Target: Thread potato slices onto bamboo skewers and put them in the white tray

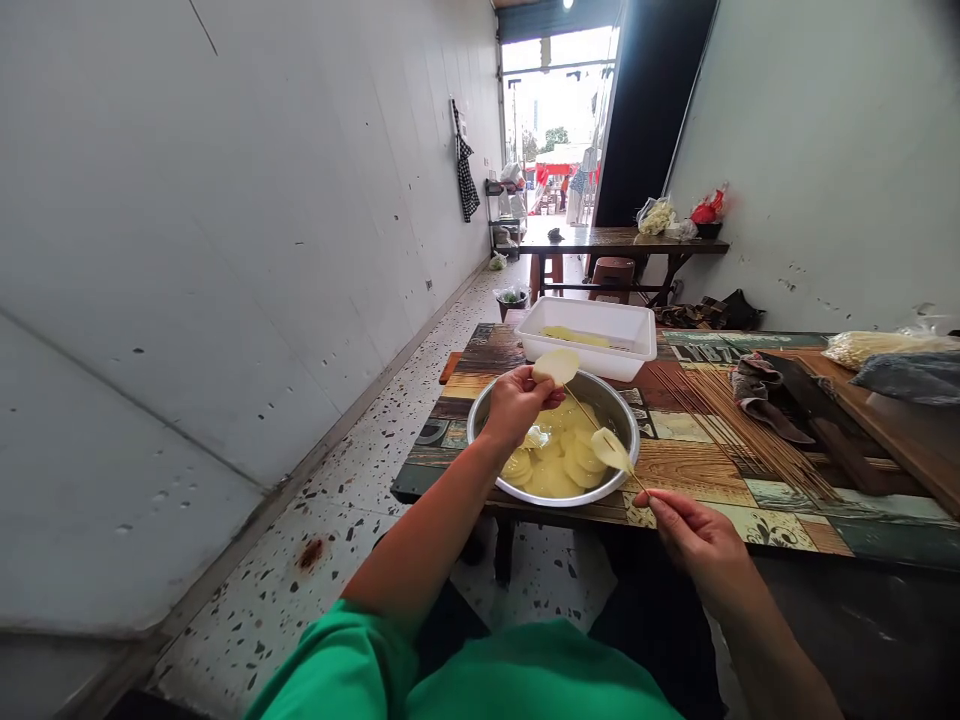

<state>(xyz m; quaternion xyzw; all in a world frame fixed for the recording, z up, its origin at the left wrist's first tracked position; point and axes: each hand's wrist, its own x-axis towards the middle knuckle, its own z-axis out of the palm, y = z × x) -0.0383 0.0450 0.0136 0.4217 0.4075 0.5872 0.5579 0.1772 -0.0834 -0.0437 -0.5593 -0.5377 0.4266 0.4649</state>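
My left hand point(517, 400) pinches a thin, pale yellow potato slice point(559, 366) above the far side of a metal bowl point(480, 425). Between my hands runs a thin wooden skewer point(581, 405), its far end at that slice. A second slice point(611, 450) is threaded on it nearer my right hand. My right hand point(697, 535) is closed on the skewer's near end, just past the bowl's right rim. Many more potato slices point(551, 470) lie in liquid in the bowl.
A white plastic tub point(637, 345) holding some slices stands behind the bowl. Loose skewers point(720, 430) lie to the right, beside a crumpled cloth point(756, 385), a cleaver point(847, 450) and a wooden board point(892, 440). The table's front edge point(787, 550) is close to me; a wall rises at left.
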